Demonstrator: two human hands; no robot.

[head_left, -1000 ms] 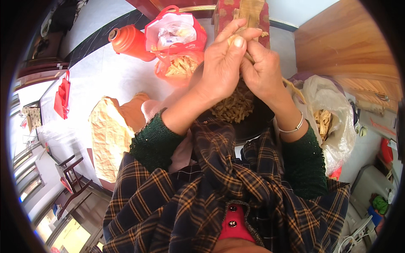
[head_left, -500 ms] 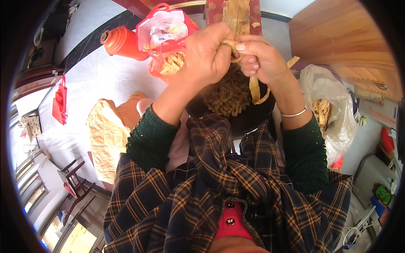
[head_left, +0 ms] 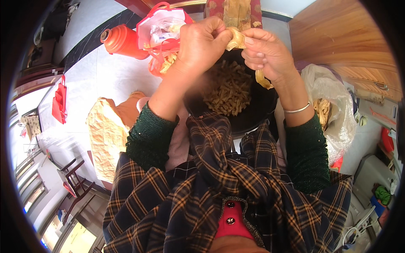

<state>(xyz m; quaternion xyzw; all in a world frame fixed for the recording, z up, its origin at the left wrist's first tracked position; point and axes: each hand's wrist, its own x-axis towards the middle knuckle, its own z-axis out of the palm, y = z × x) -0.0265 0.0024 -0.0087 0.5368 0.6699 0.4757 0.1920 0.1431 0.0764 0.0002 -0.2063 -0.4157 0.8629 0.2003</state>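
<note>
Left hand (head_left: 202,44): raised, thumb and curled fingers pinched closed on one part of a yellowish strip (head_left: 237,41). Right hand (head_left: 265,52): raised close beside it, thumb pressed against the forefinger on the same strip, remaining fingers folded in; silver-coloured bangle (head_left: 297,108) at the wrist. The strip: one piece, bunched and bent between the two sets of fingertips, a loose length hanging below the right hand; held above the far part of a dark round tray (head_left: 261,107). In the tray: a heap of short brownish pieces (head_left: 228,90). Beyond the hands: a bench with a red patterned cover (head_left: 256,12), flat yellow-brown strips (head_left: 237,17) laid along it. To the right: a translucent plastic bag (head_left: 337,105), open, with folded yellowish lengths (head_left: 321,110) inside. To the left: a red-and-white carrier bag (head_left: 145,31), open, containing clear plastic; just below it, a thin red bag (head_left: 156,65) of pale yellow pieces; beside these, an orange-red flask (head_left: 124,42), tilted in view; nearer the person, a crumpled brown paper sack (head_left: 107,130).
</note>
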